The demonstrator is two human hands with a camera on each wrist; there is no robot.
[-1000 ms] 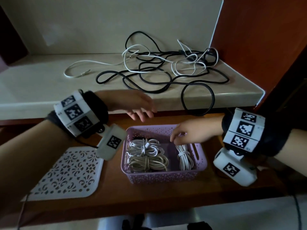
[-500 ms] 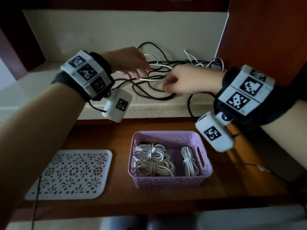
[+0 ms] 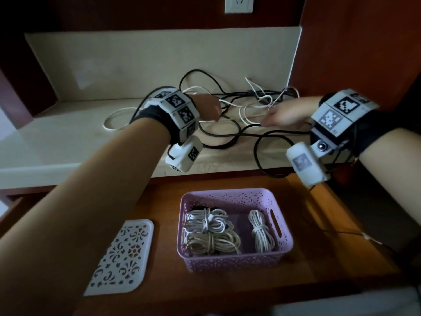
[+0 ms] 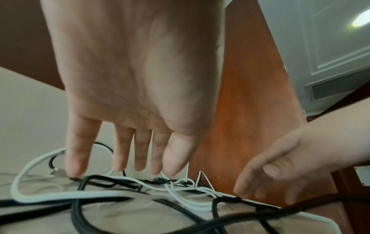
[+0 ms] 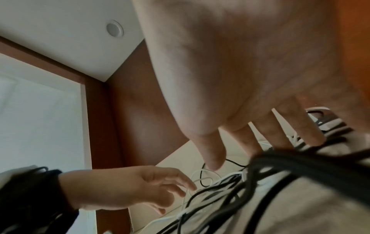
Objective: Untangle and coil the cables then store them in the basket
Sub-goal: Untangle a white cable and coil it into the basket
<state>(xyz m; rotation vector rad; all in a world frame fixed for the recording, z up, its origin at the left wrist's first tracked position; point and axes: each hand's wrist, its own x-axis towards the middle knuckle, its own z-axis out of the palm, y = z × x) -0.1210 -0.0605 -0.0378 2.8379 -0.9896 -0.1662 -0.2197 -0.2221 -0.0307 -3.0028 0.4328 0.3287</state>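
Both hands hover over the tangled cables (image 3: 230, 115) on the worktop (image 3: 57, 142): left hand (image 3: 208, 108) at the tangle's left, right hand (image 3: 284, 116) at its right. Fingers (image 4: 120, 156) on both are spread and relaxed, gripping nothing, and the white strand (image 4: 66, 194) lies just beneath the left fingertips.

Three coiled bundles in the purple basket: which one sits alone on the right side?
The slim white coiled cable, wound long and narrow, lies by the handle slot of the purple plastic basket. The white and cream coils sit together at left.
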